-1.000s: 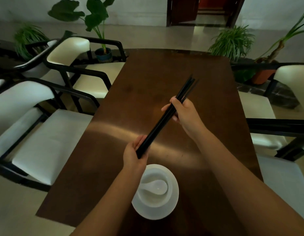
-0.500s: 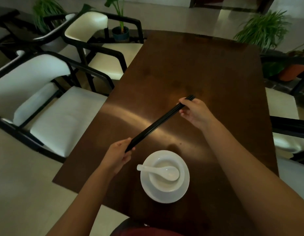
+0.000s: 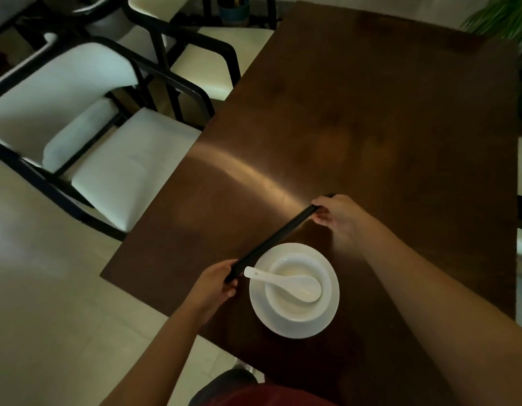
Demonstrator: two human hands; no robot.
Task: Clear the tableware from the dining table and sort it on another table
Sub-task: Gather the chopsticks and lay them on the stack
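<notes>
**Q:** Head view: where does the task's thing lie, and along what axis?

**A:** The bundle of black chopsticks point(image 3: 275, 238) runs diagonally, from lower left to upper right, low over the brown surface point(image 3: 385, 118). Whether its underside touches the surface cannot be told. Its mid-length passes just beside the far-left rim of the white plate point(image 3: 262, 312).

**Q:** How does each grip stand?

**A:** The left hand point(image 3: 214, 285) is closed around the near, lower-left end; the right hand point(image 3: 338, 218) is closed, fingers curled, on the far, upper-right end. The bundle thus spans from one grip to the other, with neither hand at its middle.

**Q:** What else remains on the surface?

**A:** The plate carries a white bowl point(image 3: 297, 285), and a white spoon point(image 3: 286, 284) lies in the bowl with its handle pointing left, toward the left hand. The left hand is the nearer to that handle, just beside it; the right hand is clear of the plate, beyond its far rim.

**Q:** On what relation does the coming move turn?

**A:** Judged from this view, on the long axis of the bundle relative to the plate: laid across the bowl it could travel with the stack, so the far end must swing inward. The sorting table is not in view
</notes>
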